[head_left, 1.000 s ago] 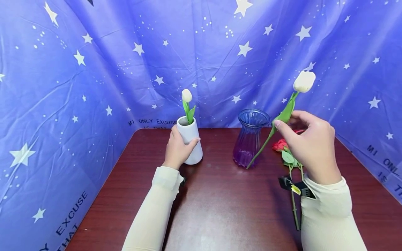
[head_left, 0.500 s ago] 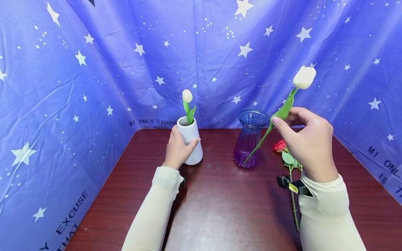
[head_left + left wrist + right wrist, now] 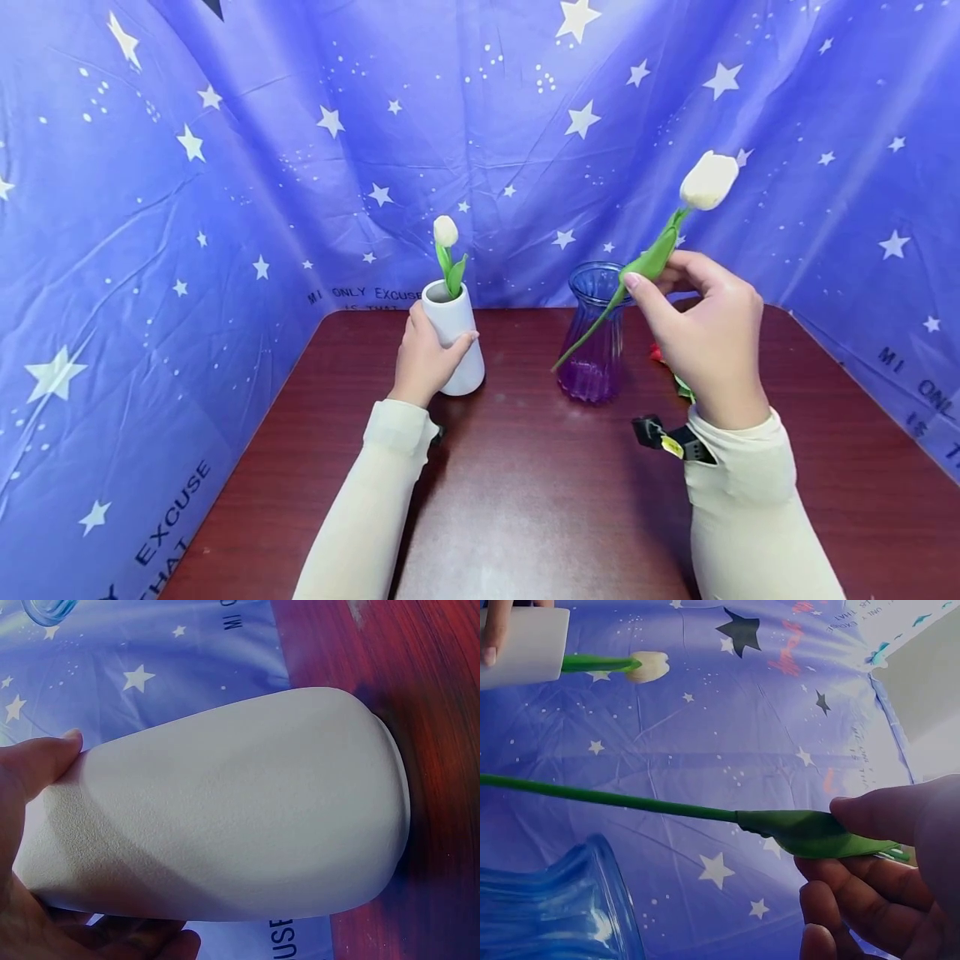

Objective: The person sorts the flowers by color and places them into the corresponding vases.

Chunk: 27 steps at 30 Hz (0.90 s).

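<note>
My left hand (image 3: 429, 354) grips a white vase (image 3: 467, 367) that stands upright on the table, thumb on one side and fingers round the other. One white tulip (image 3: 446, 231) pokes out of its mouth. Between thumb and fingers, my right hand (image 3: 708, 333) pinches a second white tulip (image 3: 708, 181) by its green leaf (image 3: 810, 831). That tulip is in the air, tilted, bloom up to the right and stem pointing down to the left. In the head view its stem crosses in front of the blue-purple glass vase (image 3: 592, 358).
Red flowers (image 3: 657, 353) with green leaves lie on the table right of the glass vase, mostly hidden behind my right hand and forearm. A blue star-printed cloth (image 3: 510, 125) hangs round the back and sides of the dark red wooden table (image 3: 517, 500).
My right hand has moved left and slightly up with the tulip, its stem passing across the glass vase. The forearm now covers most of the red flowers. My left hand keeps its place.
</note>
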Each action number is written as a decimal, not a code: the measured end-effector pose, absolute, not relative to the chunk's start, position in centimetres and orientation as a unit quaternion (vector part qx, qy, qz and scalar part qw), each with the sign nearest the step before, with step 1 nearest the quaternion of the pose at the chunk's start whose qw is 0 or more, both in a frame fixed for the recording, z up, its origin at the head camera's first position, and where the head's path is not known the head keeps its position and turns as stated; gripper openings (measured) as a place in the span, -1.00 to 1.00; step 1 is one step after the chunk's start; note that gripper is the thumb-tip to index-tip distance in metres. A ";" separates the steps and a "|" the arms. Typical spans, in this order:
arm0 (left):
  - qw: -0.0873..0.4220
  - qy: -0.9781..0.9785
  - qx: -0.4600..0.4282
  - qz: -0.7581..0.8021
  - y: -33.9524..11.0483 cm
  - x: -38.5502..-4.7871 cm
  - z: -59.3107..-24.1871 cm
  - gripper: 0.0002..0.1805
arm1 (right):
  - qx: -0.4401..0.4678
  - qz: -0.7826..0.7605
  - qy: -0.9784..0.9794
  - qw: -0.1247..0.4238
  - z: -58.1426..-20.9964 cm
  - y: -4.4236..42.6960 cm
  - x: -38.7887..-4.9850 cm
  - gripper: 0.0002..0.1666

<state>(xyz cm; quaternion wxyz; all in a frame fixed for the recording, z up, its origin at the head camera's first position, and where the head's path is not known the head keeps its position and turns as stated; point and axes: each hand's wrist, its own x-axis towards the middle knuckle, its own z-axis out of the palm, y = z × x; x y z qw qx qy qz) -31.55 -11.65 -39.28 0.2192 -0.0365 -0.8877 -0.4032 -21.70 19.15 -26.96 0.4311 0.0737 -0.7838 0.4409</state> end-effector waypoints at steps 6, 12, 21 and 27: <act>0.219 -0.885 -0.033 -0.410 -11.7 -31.3 -39.4 0.04 | 0.090 0.442 -0.777 0.439 -26.9 18.2 -22.2 -0.77; 0.221 -0.886 -0.040 -0.405 -11.5 -31.6 -39.4 0.04 | 0.085 0.456 -0.770 0.438 -26.7 17.3 -21.9 -0.79; 0.218 -0.889 -0.038 -0.401 -11.4 -31.6 -39.2 0.04 | 0.106 0.486 -0.747 0.441 -25.0 15.0 -20.5 -0.79; 0.221 -0.886 -0.040 -0.405 -11.5 -31.6 -39.4 0.04 | 0.107 0.474 -0.748 0.452 -24.9 14.4 -21.1 -0.79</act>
